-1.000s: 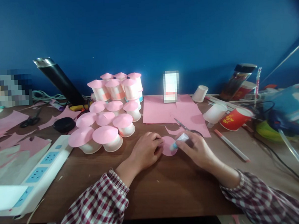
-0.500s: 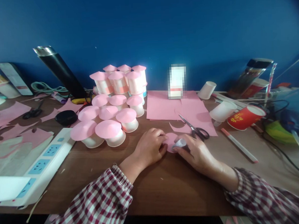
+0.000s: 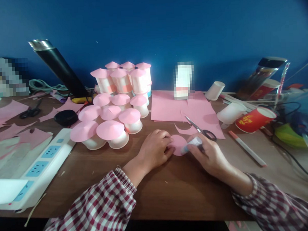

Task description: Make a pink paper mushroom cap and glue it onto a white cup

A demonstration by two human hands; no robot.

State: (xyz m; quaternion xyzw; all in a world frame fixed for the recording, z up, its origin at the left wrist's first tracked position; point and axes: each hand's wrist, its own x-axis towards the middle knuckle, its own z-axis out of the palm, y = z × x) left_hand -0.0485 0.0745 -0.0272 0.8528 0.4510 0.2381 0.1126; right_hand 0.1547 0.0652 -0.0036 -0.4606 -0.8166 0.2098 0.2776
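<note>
Pink disc (image 3: 178, 146) touching left hand (image 3: 155, 148); right hand (image 3: 210, 155) gripping tube (image 3: 195, 142).

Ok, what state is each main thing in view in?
Pink disc: lying flat
White tube: tilted towards the disc
Left grip: on the disc's edge
Right grip: closed around white tube
Nearer scissors: lying, blades apparently shut
Nearer red cup: on its side
Marker: lying flat
Front cups: rims down, topped by pink cones
Black bottle: tilted
</note>
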